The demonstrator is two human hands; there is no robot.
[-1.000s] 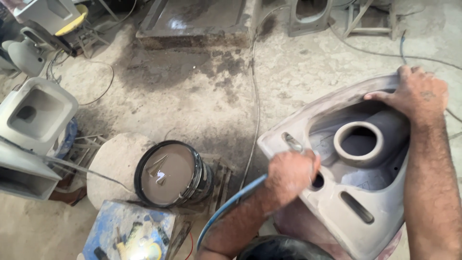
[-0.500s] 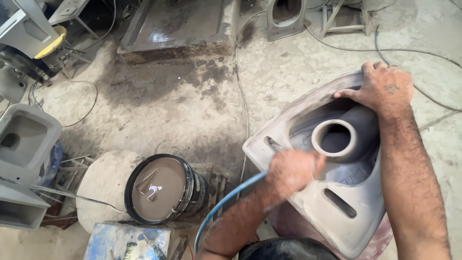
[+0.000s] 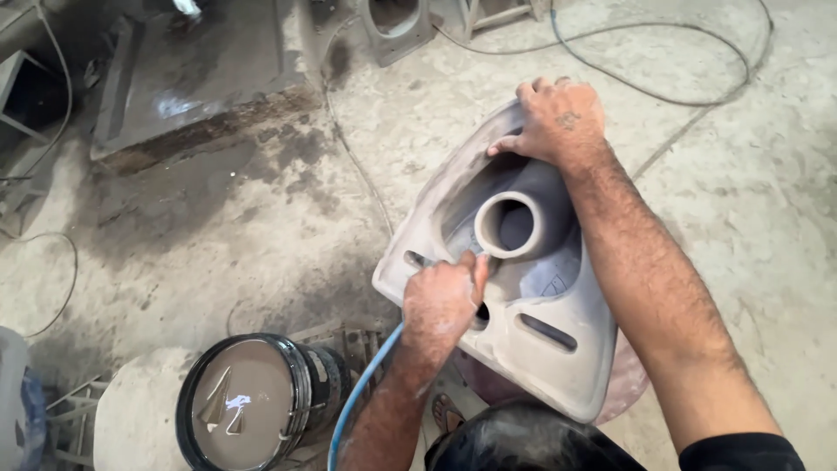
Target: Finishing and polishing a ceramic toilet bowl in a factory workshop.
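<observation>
The unfired grey toilet casting lies underside-up at centre. Its far rim is gripped by the right hand; the left hand, fisted around a blue-hosed tool, works beside the outlet pipe. Finishing appears underway; steady bracing seems needed next.

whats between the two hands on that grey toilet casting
In the head view, the casting's round outlet pipe stands between the left hand, at its lower rim, and the right hand, gripping the unfired toilet casting's far edge.
</observation>
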